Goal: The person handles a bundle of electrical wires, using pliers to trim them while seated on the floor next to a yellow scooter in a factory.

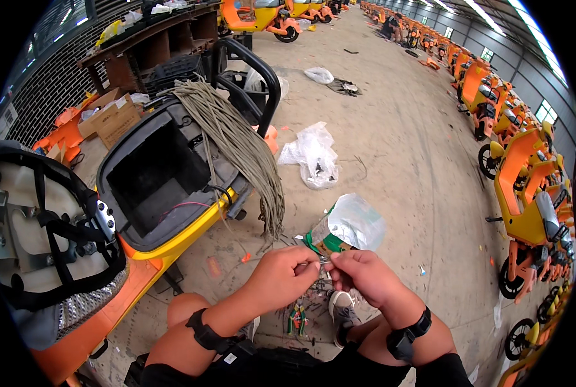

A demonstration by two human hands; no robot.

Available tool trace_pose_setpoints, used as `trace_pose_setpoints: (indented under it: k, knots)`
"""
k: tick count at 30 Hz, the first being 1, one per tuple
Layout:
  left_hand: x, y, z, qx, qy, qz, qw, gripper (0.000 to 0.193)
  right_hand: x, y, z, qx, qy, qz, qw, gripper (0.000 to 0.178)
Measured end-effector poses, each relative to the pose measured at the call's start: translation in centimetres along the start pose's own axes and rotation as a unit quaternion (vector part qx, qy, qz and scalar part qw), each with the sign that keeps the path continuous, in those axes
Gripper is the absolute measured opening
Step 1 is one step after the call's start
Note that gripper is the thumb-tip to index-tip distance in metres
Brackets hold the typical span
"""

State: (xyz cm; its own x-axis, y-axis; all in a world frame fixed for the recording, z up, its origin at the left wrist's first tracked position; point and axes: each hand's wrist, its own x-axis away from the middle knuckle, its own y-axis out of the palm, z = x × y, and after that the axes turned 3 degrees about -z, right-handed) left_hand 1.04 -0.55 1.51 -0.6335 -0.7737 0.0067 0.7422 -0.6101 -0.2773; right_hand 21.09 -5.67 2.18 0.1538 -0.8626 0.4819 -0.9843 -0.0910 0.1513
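Forearms (233, 308): bare, entering low, a black wrist strap (401, 342) on each.
Small silver piece (324, 262): between the fingertips of both hands, above the floor; exact kind too small to tell.
Left hand (281, 274): thumb and forefinger pinched together on the piece, other fingers curled in.
Right hand (370, 276): thumb and finger likewise pinched on the piece, tips close to the left's.
Handling, as judged: grip near the worked end, steady one hand against the other, press lightly; so small a part could slip and be lost among the floor scraps (312, 300).
Clear plastic bag (359, 219): just beyond the hands.
Pliers (296, 320): green-and-red handles, on the floor below the hands.
Scooter (197, 227): yellow-and-orange, at left, cable bundle (236, 138) draped over it.
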Motion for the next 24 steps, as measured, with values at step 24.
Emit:
trace_pose_setpoints:
  k: [24]
  knots:
    - [0.2, 0.6, 0.1, -0.211, 0.211, 0.054, 0.953, 0.008, -0.2, -0.1, 0.6, -0.175, 0.092, -0.04, 0.979, 0.026]
